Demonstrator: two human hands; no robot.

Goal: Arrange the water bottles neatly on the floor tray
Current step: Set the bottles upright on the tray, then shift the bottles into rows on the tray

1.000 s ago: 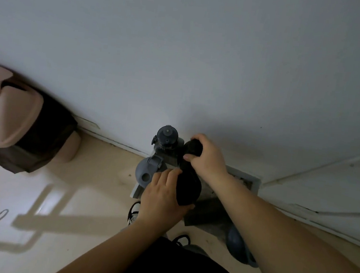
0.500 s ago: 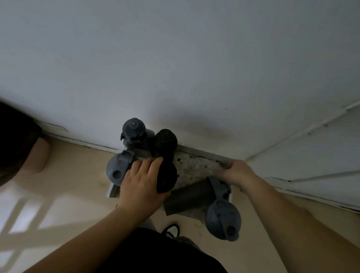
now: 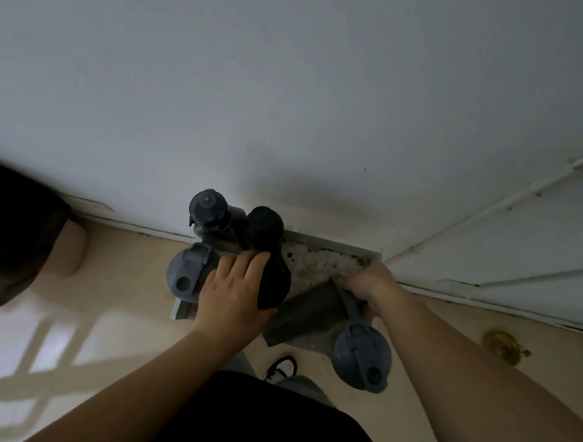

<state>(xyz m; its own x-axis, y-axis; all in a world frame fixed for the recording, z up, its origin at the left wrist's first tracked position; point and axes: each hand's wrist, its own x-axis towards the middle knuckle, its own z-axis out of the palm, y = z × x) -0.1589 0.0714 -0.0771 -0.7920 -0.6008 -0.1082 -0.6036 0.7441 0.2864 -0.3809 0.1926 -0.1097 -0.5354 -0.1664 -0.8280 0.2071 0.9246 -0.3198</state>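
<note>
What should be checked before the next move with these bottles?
1. Left hand grips black bottle: ok.
2. Right hand on tilted bottle: ok; firmness cannot tell.
3. Tilted bottle upright: not ok, it leans with its lid past the tray edge.
4. Free tray space by the wall: ok.
5. Back-left bottle upright: ok.
6. Front-left bottle fully on tray: cannot tell.

left hand (image 3: 235, 294) grips the black bottle (image 3: 268, 254) upright on the floor tray (image 3: 330, 246), right hand (image 3: 369, 286) holds the tilted grey bottle (image 3: 312, 313), 2 grey bottles beside them.
</note>
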